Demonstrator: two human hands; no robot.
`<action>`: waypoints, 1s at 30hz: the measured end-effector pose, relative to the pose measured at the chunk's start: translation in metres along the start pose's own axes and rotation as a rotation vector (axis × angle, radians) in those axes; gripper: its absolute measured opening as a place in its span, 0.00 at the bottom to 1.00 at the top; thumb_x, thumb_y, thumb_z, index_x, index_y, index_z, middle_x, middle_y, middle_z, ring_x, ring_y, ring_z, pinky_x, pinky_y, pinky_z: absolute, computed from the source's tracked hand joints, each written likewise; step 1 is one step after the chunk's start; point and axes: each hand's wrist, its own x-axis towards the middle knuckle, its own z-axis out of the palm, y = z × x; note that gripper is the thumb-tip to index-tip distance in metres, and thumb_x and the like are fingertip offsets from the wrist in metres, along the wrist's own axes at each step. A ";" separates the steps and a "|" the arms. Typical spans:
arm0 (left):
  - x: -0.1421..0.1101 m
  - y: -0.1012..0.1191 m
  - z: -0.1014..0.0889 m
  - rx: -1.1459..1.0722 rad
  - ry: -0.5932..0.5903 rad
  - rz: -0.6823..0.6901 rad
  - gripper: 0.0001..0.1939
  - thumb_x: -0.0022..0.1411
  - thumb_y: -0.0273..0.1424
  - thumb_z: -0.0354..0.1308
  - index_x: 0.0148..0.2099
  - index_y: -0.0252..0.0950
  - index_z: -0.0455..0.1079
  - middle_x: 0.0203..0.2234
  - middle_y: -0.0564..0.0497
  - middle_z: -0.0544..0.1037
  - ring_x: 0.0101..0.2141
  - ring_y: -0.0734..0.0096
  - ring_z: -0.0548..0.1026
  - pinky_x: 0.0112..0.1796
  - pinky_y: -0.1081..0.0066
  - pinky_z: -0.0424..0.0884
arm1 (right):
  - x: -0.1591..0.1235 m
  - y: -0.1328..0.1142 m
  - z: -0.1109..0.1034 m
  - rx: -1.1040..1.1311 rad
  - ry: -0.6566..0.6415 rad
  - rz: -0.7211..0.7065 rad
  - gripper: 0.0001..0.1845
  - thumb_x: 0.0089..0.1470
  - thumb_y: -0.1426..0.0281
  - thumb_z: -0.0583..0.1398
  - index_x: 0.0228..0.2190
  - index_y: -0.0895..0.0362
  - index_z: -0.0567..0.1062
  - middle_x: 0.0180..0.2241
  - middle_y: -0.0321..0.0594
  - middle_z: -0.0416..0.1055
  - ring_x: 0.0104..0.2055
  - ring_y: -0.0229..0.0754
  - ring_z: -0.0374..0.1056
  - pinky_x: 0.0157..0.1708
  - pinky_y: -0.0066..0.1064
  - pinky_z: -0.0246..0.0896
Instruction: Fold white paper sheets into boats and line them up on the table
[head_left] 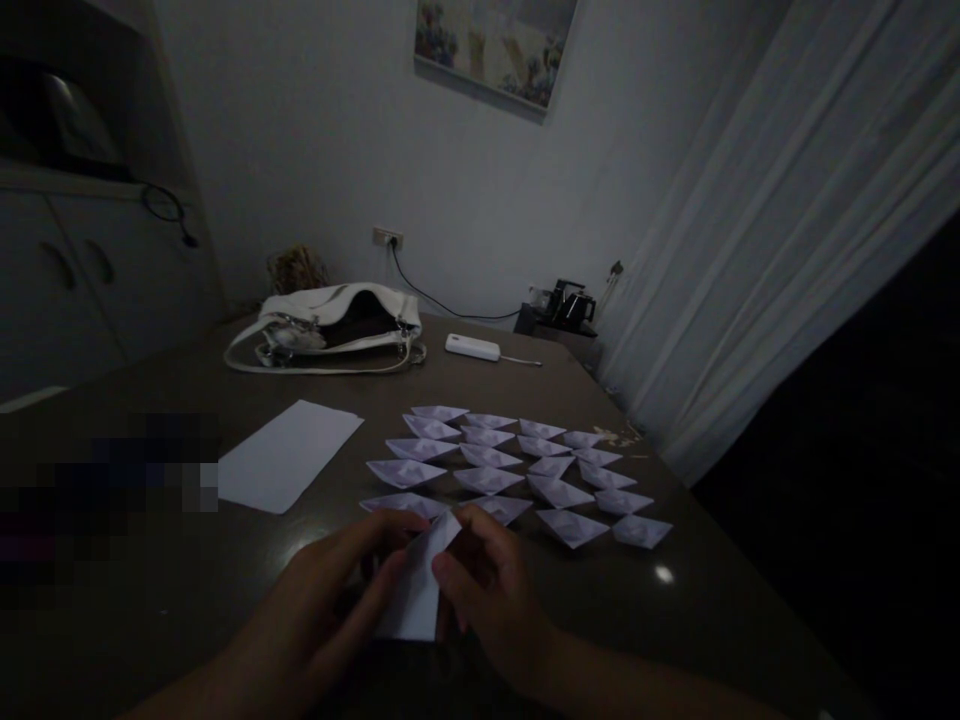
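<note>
Between my two hands is a folded sheet of white paper [417, 600], narrow, with one corner angled to a point at the top. My left hand [345, 580] grips its left edge between thumb and fingers. On the other side, the thumb of my right hand [491, 590] presses on the paper's face, with the fingers curled behind. Just beyond my hands, several folded paper boats [489, 480] sit in rows on the dark table [600, 620]. The nearest boats are partly covered by my fingers.
A stack of white paper [289, 458] lies at left. Farther back are a white handbag [337, 325] and a white power bank [472, 347] with a short strap. A black kettle [574, 308] stands beyond the table's far right, near a white curtain [757, 190].
</note>
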 end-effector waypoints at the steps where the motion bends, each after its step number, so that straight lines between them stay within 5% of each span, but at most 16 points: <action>1: 0.000 -0.001 0.000 0.006 0.017 -0.029 0.13 0.65 0.37 0.48 0.49 0.42 0.69 0.36 0.52 0.79 0.37 0.67 0.77 0.37 0.74 0.71 | 0.000 0.000 0.000 -0.006 0.005 0.003 0.14 0.53 0.59 0.61 0.31 0.57 0.65 0.21 0.28 0.60 0.17 0.28 0.57 0.14 0.18 0.53; 8: 0.002 -0.002 0.000 -0.073 0.025 -0.186 0.15 0.67 0.39 0.44 0.53 0.43 0.60 0.27 0.55 0.76 0.26 0.71 0.74 0.28 0.75 0.69 | 0.002 0.005 -0.002 0.012 0.069 0.024 0.15 0.54 0.59 0.60 0.29 0.56 0.63 0.23 0.30 0.62 0.18 0.28 0.57 0.14 0.18 0.51; 15: 0.006 0.000 0.000 -0.125 -0.049 -0.141 0.12 0.65 0.40 0.49 0.38 0.40 0.68 0.29 0.54 0.76 0.31 0.69 0.74 0.31 0.76 0.70 | 0.001 0.003 -0.002 -0.019 0.082 0.030 0.15 0.54 0.59 0.60 0.29 0.57 0.64 0.22 0.30 0.61 0.18 0.28 0.56 0.14 0.18 0.50; 23: 0.007 -0.019 0.005 -0.104 -0.056 -0.122 0.10 0.60 0.40 0.55 0.42 0.43 0.69 0.28 0.55 0.76 0.31 0.67 0.75 0.27 0.75 0.69 | 0.006 0.014 -0.004 0.150 0.135 0.050 0.22 0.57 0.50 0.54 0.32 0.57 0.67 0.18 0.28 0.60 0.15 0.28 0.55 0.12 0.18 0.49; 30: 0.006 -0.014 0.007 -0.142 -0.079 -0.158 0.10 0.60 0.40 0.56 0.42 0.43 0.69 0.29 0.55 0.77 0.33 0.66 0.75 0.28 0.76 0.70 | 0.006 0.014 -0.003 0.190 0.147 0.107 0.18 0.53 0.53 0.60 0.30 0.55 0.67 0.20 0.27 0.59 0.17 0.27 0.53 0.13 0.16 0.49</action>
